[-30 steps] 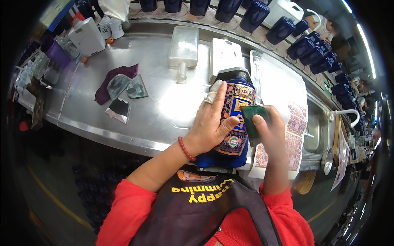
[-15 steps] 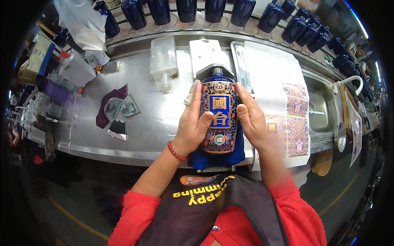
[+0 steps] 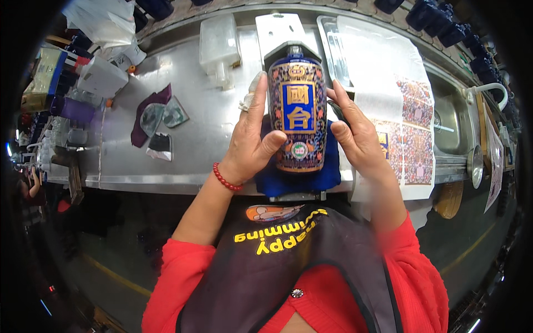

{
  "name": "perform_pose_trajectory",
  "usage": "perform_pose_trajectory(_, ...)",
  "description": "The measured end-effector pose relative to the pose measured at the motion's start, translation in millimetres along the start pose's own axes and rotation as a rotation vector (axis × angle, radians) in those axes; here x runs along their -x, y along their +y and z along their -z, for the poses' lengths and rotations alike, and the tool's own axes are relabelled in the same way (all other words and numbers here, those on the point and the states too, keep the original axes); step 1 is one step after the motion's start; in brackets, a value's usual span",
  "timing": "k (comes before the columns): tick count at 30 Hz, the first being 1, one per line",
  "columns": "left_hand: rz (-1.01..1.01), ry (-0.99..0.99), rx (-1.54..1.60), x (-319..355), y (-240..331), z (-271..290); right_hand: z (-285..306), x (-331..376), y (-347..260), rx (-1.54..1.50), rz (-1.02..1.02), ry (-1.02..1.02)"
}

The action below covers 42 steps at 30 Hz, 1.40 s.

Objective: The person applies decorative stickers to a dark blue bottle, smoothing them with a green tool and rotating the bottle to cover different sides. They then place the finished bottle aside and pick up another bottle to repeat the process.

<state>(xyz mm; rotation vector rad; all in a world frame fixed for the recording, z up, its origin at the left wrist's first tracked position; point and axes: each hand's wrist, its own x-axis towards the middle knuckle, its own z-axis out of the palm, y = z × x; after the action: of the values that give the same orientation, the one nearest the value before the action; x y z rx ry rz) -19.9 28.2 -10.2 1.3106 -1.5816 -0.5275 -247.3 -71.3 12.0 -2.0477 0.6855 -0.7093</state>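
A dark blue bottle (image 3: 298,116) with a patterned, gold-trimmed wrap lies face up, its neck pointing away from me. Its neck end rests at a dark angular holder (image 3: 277,51), and a blue cloth (image 3: 327,158) lies beneath its base. My left hand (image 3: 250,136) is beside the bottle's left side, fingers stretched out and thumb tip over its edge; pale coverings wrap some fingers. On the other side, my right hand (image 3: 358,136) is open with fingers spread, a small gap away from the bottle. Something dark under its fingers is too hidden to name.
Printed decal sheets (image 3: 416,133) under white paper lie at right, beside a metal sink (image 3: 451,133) with a white tap (image 3: 491,91). A clear square bottle (image 3: 217,47) lies beyond my left hand. Cloth scraps (image 3: 147,119) lie left. Blue bottles (image 3: 425,16) line the back.
Both hands have loosened from the bottle's sides, the right one moving clear of it with fingers apart. The whole view has shifted, so the bench sits higher in the picture.
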Motion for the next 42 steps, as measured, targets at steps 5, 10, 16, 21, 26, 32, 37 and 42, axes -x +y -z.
perform_pose_trajectory(5, -0.004, -0.13, 0.05, 15, -10, 1, 2, 18, 5, 0.118, 0.091, -0.126)
perform_pose_trajectory(10, -0.028, -0.162, 0.057, 14, -17, 1, 2, 15, 8, 0.118, 0.128, -0.149)
perform_pose_trajectory(16, -0.023, -0.171, 0.005, 16, -21, 3, 3, 21, 17, 0.051, 0.071, -0.165)
perform_pose_trajectory(21, -0.009, -0.15, -0.089, 17, -2, 13, 10, 22, -11, -0.042, -0.105, 0.086)
perform_pose_trajectory(26, -0.129, -0.097, -0.554, 26, 38, -9, -13, 7, -46, -0.186, -0.032, 0.367)
perform_pose_trajectory(32, -0.133, -0.027, -0.606, 30, 34, -20, -23, 8, -20, -0.306, -0.316, 0.549)
perform_pose_trajectory(37, 0.07, -0.057, -0.078, 39, 19, -21, -28, 21, -13, -0.382, -0.058, 0.392)
perform_pose_trajectory(42, -0.2, -0.022, -0.586, 41, 26, -14, -27, 30, 2, -0.643, -0.217, 0.553)
